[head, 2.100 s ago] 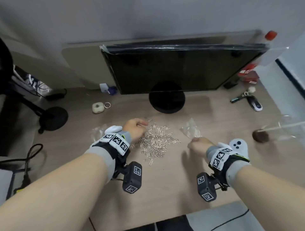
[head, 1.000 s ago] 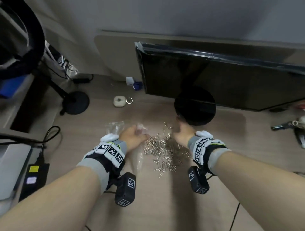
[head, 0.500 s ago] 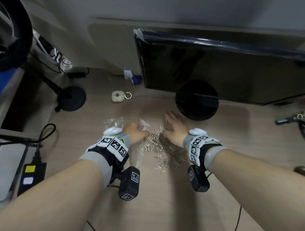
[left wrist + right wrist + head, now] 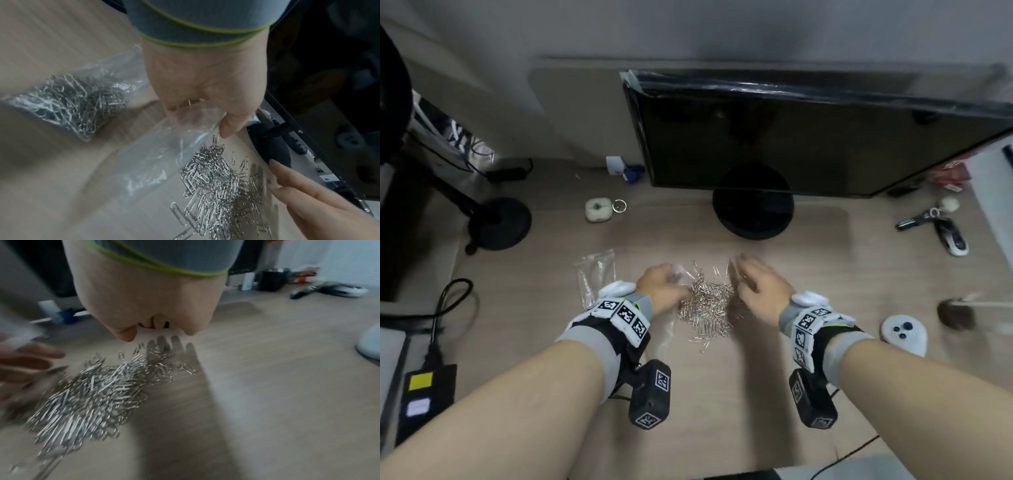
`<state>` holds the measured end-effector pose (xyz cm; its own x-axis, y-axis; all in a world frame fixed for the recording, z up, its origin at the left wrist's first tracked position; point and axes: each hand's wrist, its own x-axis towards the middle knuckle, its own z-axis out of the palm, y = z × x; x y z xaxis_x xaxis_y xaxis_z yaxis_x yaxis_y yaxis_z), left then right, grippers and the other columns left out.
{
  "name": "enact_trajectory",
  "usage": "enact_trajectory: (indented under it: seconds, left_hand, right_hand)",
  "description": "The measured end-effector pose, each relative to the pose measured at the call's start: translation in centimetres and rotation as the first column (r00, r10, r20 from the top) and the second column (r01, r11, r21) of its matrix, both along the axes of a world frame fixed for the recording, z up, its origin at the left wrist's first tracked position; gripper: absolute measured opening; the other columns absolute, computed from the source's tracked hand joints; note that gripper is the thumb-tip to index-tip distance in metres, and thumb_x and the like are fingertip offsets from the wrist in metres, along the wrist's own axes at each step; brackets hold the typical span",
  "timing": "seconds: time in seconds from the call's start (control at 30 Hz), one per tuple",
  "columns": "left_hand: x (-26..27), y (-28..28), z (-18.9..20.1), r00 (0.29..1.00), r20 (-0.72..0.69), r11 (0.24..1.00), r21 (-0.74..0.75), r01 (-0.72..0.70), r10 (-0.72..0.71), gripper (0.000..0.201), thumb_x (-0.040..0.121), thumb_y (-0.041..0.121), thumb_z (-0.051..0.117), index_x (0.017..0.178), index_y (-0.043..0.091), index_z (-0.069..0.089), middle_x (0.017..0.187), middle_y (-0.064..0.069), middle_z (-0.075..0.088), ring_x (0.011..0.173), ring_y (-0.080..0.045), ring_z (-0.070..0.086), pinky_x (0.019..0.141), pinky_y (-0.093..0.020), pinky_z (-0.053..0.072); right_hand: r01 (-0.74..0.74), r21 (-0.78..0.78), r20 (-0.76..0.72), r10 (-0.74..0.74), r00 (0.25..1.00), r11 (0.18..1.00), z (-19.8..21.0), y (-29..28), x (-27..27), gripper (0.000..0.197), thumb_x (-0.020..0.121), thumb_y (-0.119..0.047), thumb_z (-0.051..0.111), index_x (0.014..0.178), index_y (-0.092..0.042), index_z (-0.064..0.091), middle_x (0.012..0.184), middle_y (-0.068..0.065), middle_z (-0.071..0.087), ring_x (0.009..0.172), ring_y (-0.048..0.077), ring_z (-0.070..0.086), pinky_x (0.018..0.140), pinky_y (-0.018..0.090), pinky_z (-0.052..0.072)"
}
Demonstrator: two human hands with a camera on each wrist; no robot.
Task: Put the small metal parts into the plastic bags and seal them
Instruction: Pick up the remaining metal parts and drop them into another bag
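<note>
My left hand [image 4: 659,286] pinches the mouth of an empty plastic bag [image 4: 164,155], thumb and fingers curled on its rim, the bag lying flat on the desk [image 4: 722,394] just left of the paper clip pile [image 4: 707,310]. My right hand [image 4: 760,289] hovers at the pile's right side, fingers straight and spread, grasping nothing. The pile sits mid-desk, in front of the monitor [image 4: 808,137] base. A second bag filled with clips [image 4: 69,104] lies nearer the desk's left edge.
</note>
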<state>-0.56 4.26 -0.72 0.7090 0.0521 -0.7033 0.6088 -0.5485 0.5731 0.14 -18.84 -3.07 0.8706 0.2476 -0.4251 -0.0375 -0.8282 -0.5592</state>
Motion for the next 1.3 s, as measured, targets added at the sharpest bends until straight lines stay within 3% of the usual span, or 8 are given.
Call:
enact_trajectory:
  seconds: [0.2, 0.33, 0.5, 0.63, 0.77, 1.0, 1.13, 1.3]
  left_hand:
    - [4.2, -0.9, 7.0, 0.984, 0.163, 0.997, -0.023, 0.07, -0.065, 0.064, 0.068, 0.042, 0.073, 0.13, 0.037, 0.058, 0.142, 0.004, 0.046, 0.136, -0.023, 0.045, 0.114, -0.046, 0.037]
    - [6.8, -2.1, 10.5, 0.983, 0.182, 0.963, -0.263, 0.061, -0.013, 0.031, 0.073, 0.018, 0.08, 0.094, 0.04, 0.074, 0.115, 0.011, 0.069, 0.114, -0.013, 0.064, 0.101, -0.027, 0.045]
    - [6.0, -1.7, 9.9, 0.988, 0.153, 0.953, -0.301, 0.012, 0.036, 0.029, 0.082, 0.003, 0.074, 0.101, 0.023, 0.079, 0.101, 0.0, 0.076, 0.096, -0.02, 0.068, 0.09, -0.031, 0.049]
    - [5.0, 0.2, 8.5, 0.962, 0.148, 0.965, -0.159, -0.206, 0.23, 0.037, 0.079, 0.004, 0.074, 0.115, 0.009, 0.073, 0.098, -0.01, 0.075, 0.081, -0.026, 0.071, 0.073, -0.037, 0.057]
    - [4.1, 1.4, 7.7, 0.982, 0.125, 0.986, 0.071, -0.148, 0.139, 0.035, 0.062, 0.026, 0.072, 0.097, 0.025, 0.072, 0.094, -0.001, 0.076, 0.08, -0.018, 0.074, 0.076, -0.032, 0.062]
    - [4.2, -2.2, 9.1, 0.989, 0.134, 0.972, -0.212, 0.097, -0.069, 0.024, 0.09, -0.006, 0.066, 0.112, 0.003, 0.067, 0.088, -0.001, 0.061, 0.069, -0.002, 0.06, 0.059, -0.003, 0.045]
    - [4.2, -1.6, 8.2, 0.991, 0.118, 0.97, -0.243, -0.027, 0.057, 0.038, 0.074, 0.006, 0.079, 0.111, 0.009, 0.073, 0.1, -0.006, 0.075, 0.095, -0.028, 0.071, 0.1, -0.041, 0.054]
    - [4.7, -0.5, 7.8, 0.978, 0.155, 0.962, -0.256, -0.095, 0.138, 0.064, 0.053, 0.044, 0.09, 0.111, 0.035, 0.064, 0.108, 0.0, 0.075, 0.101, -0.026, 0.074, 0.096, -0.051, 0.056]
  right_hand:
    - [-0.086, -0.235, 0.054, 0.101, 0.993, 0.968, 5.2, -0.4, 3.2, 0.083, 0.101, -0.044, 0.051, 0.165, -0.014, 0.006, 0.175, 0.006, -0.003, 0.161, 0.029, -0.004, 0.127, 0.053, 0.009]
    - [-0.171, -0.102, 0.103, 0.182, 0.978, 0.98, 8.3, 2.1, 3.7, 0.085, 0.1, -0.038, 0.056, 0.166, -0.017, 0.007, 0.174, 0.003, -0.008, 0.16, 0.024, -0.011, 0.129, 0.051, -0.001]
    - [-0.002, 0.133, 0.175, -0.021, 0.984, 0.991, 10.1, 0.5, 3.4, 0.068, 0.09, -0.017, 0.067, 0.154, -0.022, 0.046, 0.16, -0.003, 0.046, 0.147, 0.017, 0.043, 0.114, 0.016, 0.026]
    - [0.323, -0.116, 0.218, -0.294, 0.931, 0.939, 9.4, -1.3, 3.9, 0.053, 0.089, -0.026, 0.062, 0.141, -0.026, 0.054, 0.143, 0.007, 0.051, 0.134, 0.033, 0.048, 0.111, 0.036, 0.041]
    - [0.46, -0.444, -0.039, -0.53, 0.847, 0.769, 9.8, -1.6, 3.4, 0.055, 0.077, -0.036, 0.059, 0.129, -0.019, 0.05, 0.132, 0.01, 0.05, 0.118, 0.034, 0.058, 0.094, 0.04, 0.051]
    - [0.317, -0.217, -0.094, -0.343, 0.935, 0.923, 9.7, 1.6, 2.5, 0.075, 0.069, -0.032, 0.075, 0.138, -0.025, 0.046, 0.136, 0.005, 0.046, 0.112, 0.031, 0.063, 0.102, 0.04, 0.052]
    - [0.209, -0.272, -0.011, -0.22, 0.975, 0.939, 10.8, 1.9, 2.1, 0.104, 0.051, -0.054, 0.086, 0.137, -0.041, 0.029, 0.124, -0.002, 0.036, 0.107, 0.024, 0.047, 0.094, 0.04, 0.051]
    - [0.114, -0.325, 0.088, -0.09, 0.992, 0.939, 12.4, 2.2, 1.8, 0.112, 0.036, -0.072, 0.086, 0.13, -0.058, 0.028, 0.123, -0.004, 0.023, 0.109, 0.025, 0.032, 0.086, 0.048, 0.053]
